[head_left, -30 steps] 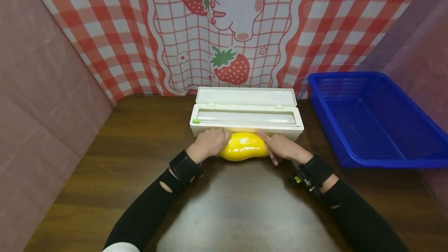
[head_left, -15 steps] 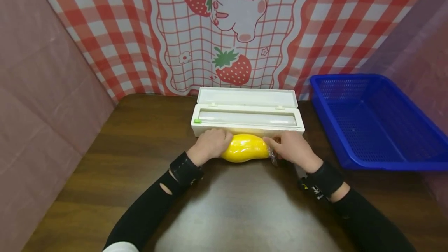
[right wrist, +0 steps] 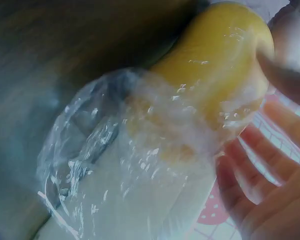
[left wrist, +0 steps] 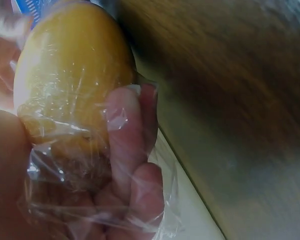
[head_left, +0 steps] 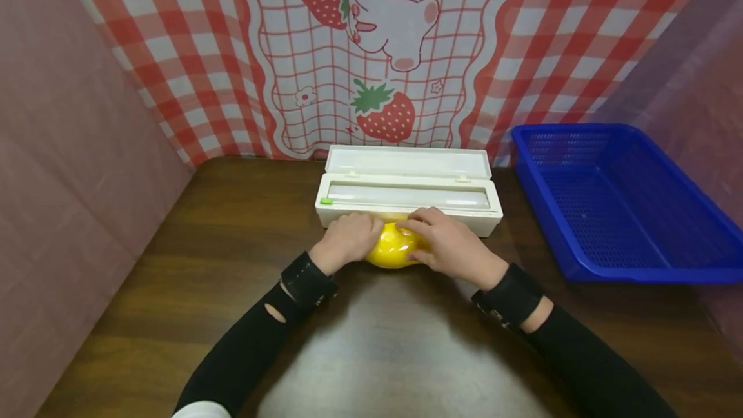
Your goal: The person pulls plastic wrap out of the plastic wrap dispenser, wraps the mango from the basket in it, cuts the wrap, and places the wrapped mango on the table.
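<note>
A glossy yellow fruit point(head_left: 390, 251), long and rounded, lies in front of a white cling film dispenser point(head_left: 348, 213). Clear cling film point(right wrist: 97, 145) covers it and hangs loose past its right end. My left hand point(head_left: 350, 238) grips the fruit's left end; in the left wrist view its fingers point(left wrist: 125, 125) curl under that end over bunched film. Across the right part spreads my right hand point(head_left: 455, 247), thumb and fingers apart. The right wrist view shows those fingers point(right wrist: 270, 150) loose along the fruit's side, with a gap to the palm.
Behind the fruit, the dispenser's lid point(head_left: 406, 163) stands raised, with a film roll point(head_left: 406, 197) inside and a green slider point(head_left: 326, 201) at its left. A blue plastic basket point(head_left: 586, 269) sits at the right on the wooden table point(head_left: 232, 231). A checked cloth point(head_left: 203, 50) hangs behind.
My right hand first worked at the film by the fruit's right end, drew back right, then came left over the fruit with fingers spread. The left hand keeps its place.
</note>
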`<state>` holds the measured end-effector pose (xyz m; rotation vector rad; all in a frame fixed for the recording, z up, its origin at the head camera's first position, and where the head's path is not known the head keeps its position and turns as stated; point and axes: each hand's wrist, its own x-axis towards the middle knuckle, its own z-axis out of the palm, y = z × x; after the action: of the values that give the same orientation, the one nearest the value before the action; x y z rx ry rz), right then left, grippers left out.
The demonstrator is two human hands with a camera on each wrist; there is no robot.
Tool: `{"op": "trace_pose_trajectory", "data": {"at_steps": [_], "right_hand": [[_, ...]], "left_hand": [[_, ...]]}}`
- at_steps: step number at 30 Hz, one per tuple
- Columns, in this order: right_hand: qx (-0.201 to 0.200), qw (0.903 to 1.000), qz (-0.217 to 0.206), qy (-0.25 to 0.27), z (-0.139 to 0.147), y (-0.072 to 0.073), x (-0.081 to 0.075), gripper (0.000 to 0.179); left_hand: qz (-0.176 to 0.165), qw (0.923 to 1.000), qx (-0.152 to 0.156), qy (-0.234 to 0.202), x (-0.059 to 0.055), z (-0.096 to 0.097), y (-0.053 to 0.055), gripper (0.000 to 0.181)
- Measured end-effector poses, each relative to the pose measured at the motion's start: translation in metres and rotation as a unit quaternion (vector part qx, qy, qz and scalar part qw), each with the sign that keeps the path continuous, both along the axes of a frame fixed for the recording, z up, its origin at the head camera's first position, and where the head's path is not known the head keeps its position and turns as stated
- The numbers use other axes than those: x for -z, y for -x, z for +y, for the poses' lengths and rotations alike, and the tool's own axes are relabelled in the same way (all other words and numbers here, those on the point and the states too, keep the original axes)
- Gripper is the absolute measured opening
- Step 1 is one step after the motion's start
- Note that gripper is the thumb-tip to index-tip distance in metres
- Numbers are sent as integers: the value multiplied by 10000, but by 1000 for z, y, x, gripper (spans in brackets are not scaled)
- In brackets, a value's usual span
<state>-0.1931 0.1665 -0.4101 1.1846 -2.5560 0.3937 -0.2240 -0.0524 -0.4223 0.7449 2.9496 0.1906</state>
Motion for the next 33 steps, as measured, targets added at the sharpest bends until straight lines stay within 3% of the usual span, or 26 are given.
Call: {"op": "trace_pose_trajectory", "data": {"at_steps": [4,8,12,16,20,23,26,29,31,33], "right_hand": [[-4,9999,-94,-142,-2,0,0,59],[108,9998,-99,-145,-3,0,0,58],[190,9997,-103,-143,-3,1,0,57],[236,9995,-162,-137,-2,1,0,57],[236,9992,-259,-186,-2,1,1,57],[200,9991,-308,-225,-2,2,-1,55],[148,9991,-337,-220,-3,3,-4,52],[103,9991,-377,-162,-5,5,-7,47],[105,9991,-392,-137,-6,6,-9,44],[153,9990,-393,-125,-9,7,-11,41]], "left_hand": [[-244,9983,-258,-456,0,-1,-2,41],[-682,9882,-738,-1154,-2,-5,-7,59],[-696,9804,-884,-1619,-5,-12,-11,63],[-172,9798,-716,-1857,-8,-20,-12,51],[388,9879,-597,-1381,-13,-31,-13,44],[783,9875,-621,-1217,-17,-40,-12,42],[1356,9775,-671,-1472,-21,-50,-10,34],[1892,9605,-653,-1935,-25,-59,-5,28],[2055,9517,-574,-2208,-26,-65,-1,31],[2076,9480,-500,-2361,-25,-69,3,37]]}}
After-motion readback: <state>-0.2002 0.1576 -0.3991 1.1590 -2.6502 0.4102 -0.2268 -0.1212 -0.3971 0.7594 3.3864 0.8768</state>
